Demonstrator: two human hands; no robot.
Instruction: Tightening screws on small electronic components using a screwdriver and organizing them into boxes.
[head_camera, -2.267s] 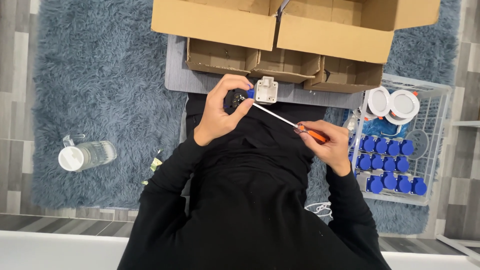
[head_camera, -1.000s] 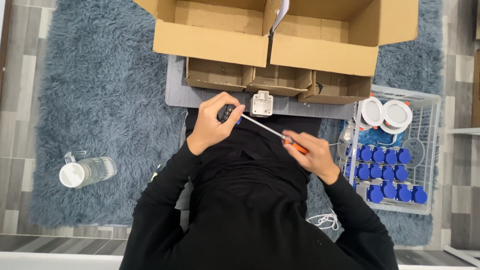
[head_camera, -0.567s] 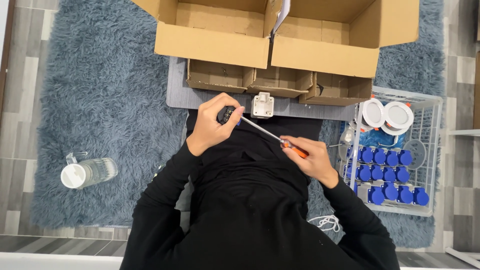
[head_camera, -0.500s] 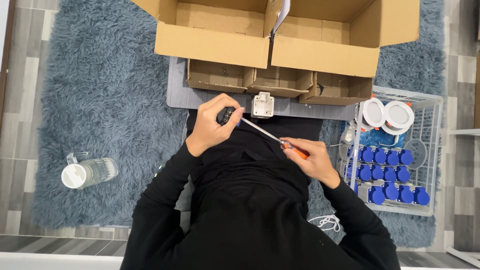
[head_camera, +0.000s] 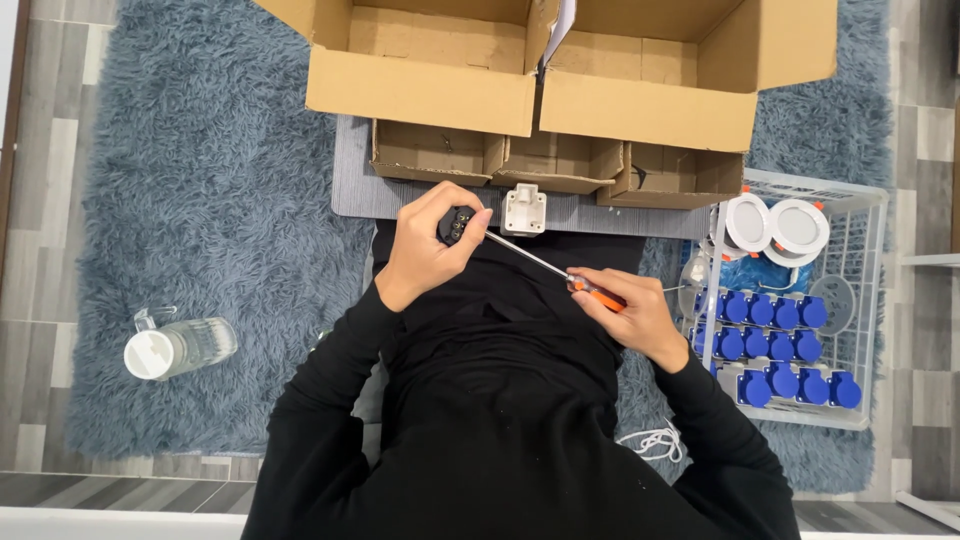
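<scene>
Gripping a small black part (head_camera: 458, 224) between curled fingers and thumb, the left hand (head_camera: 428, 250) is closed around it just in front of the grey worktop (head_camera: 352, 180) edge, above the person's black-clad lap. The right hand (head_camera: 630, 312) is closed too — wrapped around the orange handle of a screwdriver (head_camera: 560, 273), whose thin, bright metal shaft slants up and left until its tip meets the black part. Just beside that part, on the worktop, lies a white, squarish plastic socket piece (head_camera: 524, 209). Behind it stand open cardboard boxes (head_camera: 545, 95), plain brown, flaps raised, with smaller low trays in front. To the right, a white wire basket (head_camera: 868, 300) holds rows of round blue plastic parts (head_camera: 775, 345) and two white discs (head_camera: 775, 225). A shaggy blue-grey rug (head_camera: 200, 200) covers the floor — on it, well to the left, lies a clear bottle with a white cap (head_camera: 178, 347).
</scene>
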